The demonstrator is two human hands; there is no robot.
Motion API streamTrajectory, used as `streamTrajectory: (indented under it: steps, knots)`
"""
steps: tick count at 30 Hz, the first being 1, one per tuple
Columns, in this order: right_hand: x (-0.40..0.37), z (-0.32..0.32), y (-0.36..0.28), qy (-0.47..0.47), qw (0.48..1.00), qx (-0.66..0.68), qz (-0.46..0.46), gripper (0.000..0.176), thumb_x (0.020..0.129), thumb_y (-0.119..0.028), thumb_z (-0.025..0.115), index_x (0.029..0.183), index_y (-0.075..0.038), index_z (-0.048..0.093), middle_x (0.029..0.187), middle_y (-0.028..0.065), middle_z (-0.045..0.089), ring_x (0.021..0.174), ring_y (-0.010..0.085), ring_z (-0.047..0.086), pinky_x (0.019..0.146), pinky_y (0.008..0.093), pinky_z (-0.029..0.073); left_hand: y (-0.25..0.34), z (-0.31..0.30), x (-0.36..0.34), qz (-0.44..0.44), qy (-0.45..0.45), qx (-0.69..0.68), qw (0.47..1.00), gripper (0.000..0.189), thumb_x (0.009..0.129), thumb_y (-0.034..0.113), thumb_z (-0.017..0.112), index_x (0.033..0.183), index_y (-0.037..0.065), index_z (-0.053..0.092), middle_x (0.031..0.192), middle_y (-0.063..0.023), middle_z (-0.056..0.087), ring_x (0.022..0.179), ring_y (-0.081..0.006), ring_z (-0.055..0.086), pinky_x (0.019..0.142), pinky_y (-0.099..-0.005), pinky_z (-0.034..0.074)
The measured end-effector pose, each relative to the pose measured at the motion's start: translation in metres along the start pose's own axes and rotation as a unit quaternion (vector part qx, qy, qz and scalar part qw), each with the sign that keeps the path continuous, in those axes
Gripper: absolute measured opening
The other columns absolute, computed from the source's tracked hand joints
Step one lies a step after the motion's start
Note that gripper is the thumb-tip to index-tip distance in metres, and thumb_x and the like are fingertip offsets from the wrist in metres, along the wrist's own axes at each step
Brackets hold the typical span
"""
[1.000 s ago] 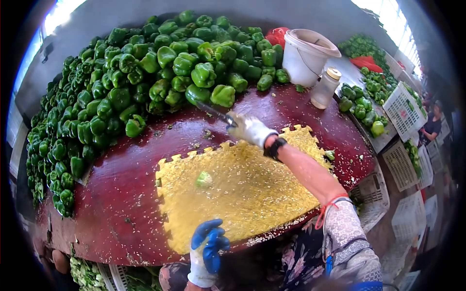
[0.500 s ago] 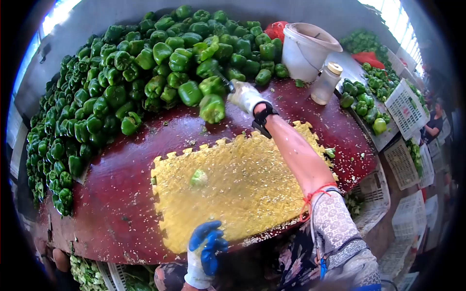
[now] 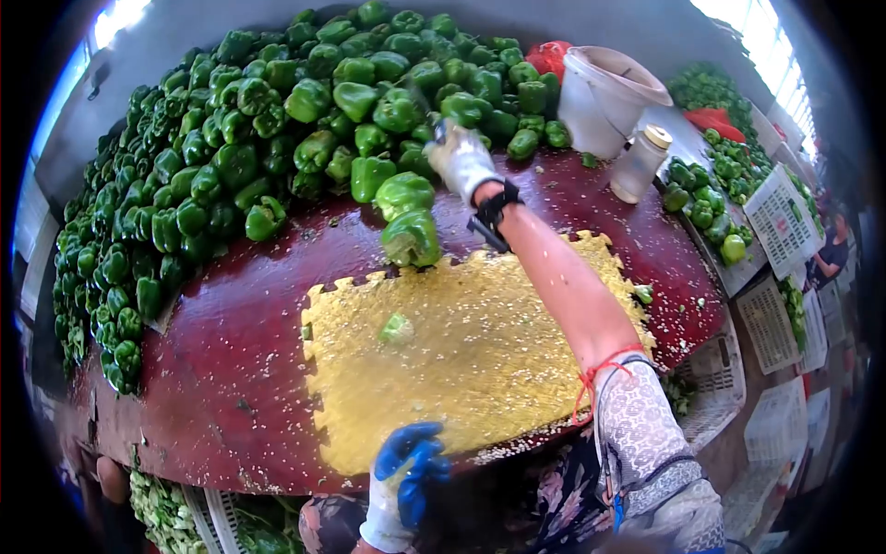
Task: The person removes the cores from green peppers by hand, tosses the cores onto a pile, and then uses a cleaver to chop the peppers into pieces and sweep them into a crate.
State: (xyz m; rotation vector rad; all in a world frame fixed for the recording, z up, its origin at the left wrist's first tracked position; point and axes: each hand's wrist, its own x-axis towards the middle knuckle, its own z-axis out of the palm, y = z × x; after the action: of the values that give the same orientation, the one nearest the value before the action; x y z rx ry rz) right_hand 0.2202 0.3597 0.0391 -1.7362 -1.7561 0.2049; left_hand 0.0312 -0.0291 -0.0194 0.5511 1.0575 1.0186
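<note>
My right hand, in a whitish glove, reaches to the front of the pile of green bell peppers. Its fingers are closed around a slim, dark, knife-like tool, whose far end blurs against the peppers. Just left of that hand, one bell pepper lies behind another bell pepper at the back edge of the yellow foam mat. Near the front edge, my left hand, in a white glove with blue-coated fingers, is empty, its fingers loosely bent and apart. A pale green pepper piece rests on the mat.
Scattered seeds cover the mat and dark red table. A white bucket and a lidded jar stand at the back right. White crates and more peppers are farther right, with a person beyond.
Two front bell peppers have come nearer, the closest reaching the mat's back edge. My right hand has moved back toward the pile. My left hand stays low; the view has shifted slightly.
</note>
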Motion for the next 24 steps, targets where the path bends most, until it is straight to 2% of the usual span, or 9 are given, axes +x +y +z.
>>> streamTrajectory:
  steps: [5, 9, 10, 11, 12, 14, 16, 19, 24]
  knots:
    - [0.046, 0.030, -0.007, -0.030, 0.999, -0.022, -0.001, 0.040, 0.086, -0.024, 0.056, 0.117, 0.001, 0.060, 0.116, 0.0277, 0.064, 0.112, 0.0416, 0.060, 0.097, 0.0466, 0.048, 0.009, -0.004, -0.005, -0.022, 0.014, -0.010, 1.000, 0.033, 0.097, 0.017, 0.060, 0.124, 0.000, 0.056, 0.101, -0.0098, 0.064, 0.079, -0.0160, 0.066, 0.069, -0.0300, 0.056]
    - [0.002, 0.008, 0.001, -0.093, 0.988, -0.041, -0.114, 0.041, 0.086, -0.025, 0.056, 0.124, -0.008, 0.058, 0.110, 0.0252, 0.067, 0.102, 0.0402, 0.065, 0.088, 0.0446, 0.053, 0.008, 0.000, -0.005, -0.018, -0.012, -0.021, 1.000, 0.033, 0.097, 0.016, 0.059, 0.125, -0.001, 0.055, 0.101, -0.0099, 0.063, 0.079, -0.0156, 0.065, 0.069, -0.0296, 0.055]
    - [-0.034, -0.025, -0.018, -0.223, 0.967, -0.064, -0.109, 0.045, 0.088, -0.031, 0.058, 0.127, -0.008, 0.057, 0.108, 0.0232, 0.068, 0.102, 0.0380, 0.066, 0.088, 0.0435, 0.053, 0.007, 0.001, -0.006, -0.019, -0.019, -0.019, 0.999, 0.033, 0.097, 0.016, 0.059, 0.125, -0.001, 0.055, 0.101, -0.0099, 0.063, 0.079, -0.0156, 0.065, 0.069, -0.0296, 0.055]
    - [-0.052, -0.013, -0.010, -0.230, 0.944, -0.111, -0.208, 0.051, 0.089, -0.034, 0.059, 0.134, -0.011, 0.052, 0.108, 0.0225, 0.068, 0.105, 0.0360, 0.066, 0.089, 0.0432, 0.053, 0.006, 0.002, -0.007, -0.013, -0.023, -0.010, 1.000, 0.033, 0.097, 0.016, 0.059, 0.125, -0.001, 0.055, 0.101, -0.0097, 0.063, 0.079, -0.0154, 0.065, 0.069, -0.0294, 0.055]
    - [-0.077, -0.005, 0.003, -0.165, 0.944, -0.145, -0.247, 0.054, 0.091, -0.034, 0.059, 0.140, -0.016, 0.046, 0.108, 0.0219, 0.068, 0.105, 0.0363, 0.066, 0.092, 0.0430, 0.052, 0.004, 0.002, -0.006, -0.004, -0.025, -0.002, 1.000, 0.033, 0.097, 0.016, 0.059, 0.125, -0.001, 0.055, 0.101, -0.0096, 0.063, 0.079, -0.0152, 0.065, 0.069, -0.0292, 0.055]
    - [-0.086, -0.019, -0.004, -0.213, 0.970, -0.038, -0.113, 0.055, 0.092, -0.032, 0.058, 0.143, -0.018, 0.044, 0.110, 0.0215, 0.067, 0.107, 0.0375, 0.065, 0.093, 0.0437, 0.051, 0.001, 0.002, -0.008, 0.007, -0.030, -0.011, 0.999, 0.033, 0.097, 0.016, 0.059, 0.125, -0.001, 0.055, 0.101, -0.0095, 0.063, 0.079, -0.0151, 0.065, 0.069, -0.0290, 0.055]
    - [-0.076, -0.035, -0.007, -0.189, 0.978, 0.072, 0.045, 0.054, 0.089, -0.031, 0.060, 0.137, -0.012, 0.046, 0.112, 0.0230, 0.066, 0.110, 0.0389, 0.062, 0.095, 0.0446, 0.050, -0.001, -0.001, -0.013, 0.010, -0.029, -0.012, 0.999, 0.033, 0.097, 0.016, 0.059, 0.125, -0.001, 0.056, 0.100, -0.0095, 0.063, 0.079, -0.0150, 0.065, 0.069, -0.0288, 0.055]
    - [-0.026, -0.016, 0.025, -0.068, 0.996, -0.048, 0.030, 0.050, 0.086, -0.032, 0.060, 0.130, -0.010, 0.053, 0.114, 0.0229, 0.066, 0.109, 0.0388, 0.062, 0.097, 0.0448, 0.049, 0.003, 0.000, -0.010, 0.006, -0.023, -0.006, 1.000, 0.033, 0.097, 0.016, 0.060, 0.125, -0.001, 0.056, 0.100, -0.0096, 0.063, 0.079, -0.0151, 0.065, 0.070, -0.0286, 0.055]
    - [0.019, 0.024, 0.049, -0.120, 0.990, -0.068, -0.032, 0.042, 0.081, -0.025, 0.061, 0.118, -0.005, 0.059, 0.116, 0.0249, 0.065, 0.111, 0.0406, 0.060, 0.095, 0.0458, 0.048, 0.007, 0.001, -0.008, -0.023, -0.010, -0.014, 1.000, 0.033, 0.096, 0.016, 0.060, 0.124, -0.001, 0.056, 0.101, -0.0098, 0.063, 0.078, -0.0155, 0.065, 0.070, -0.0290, 0.055]
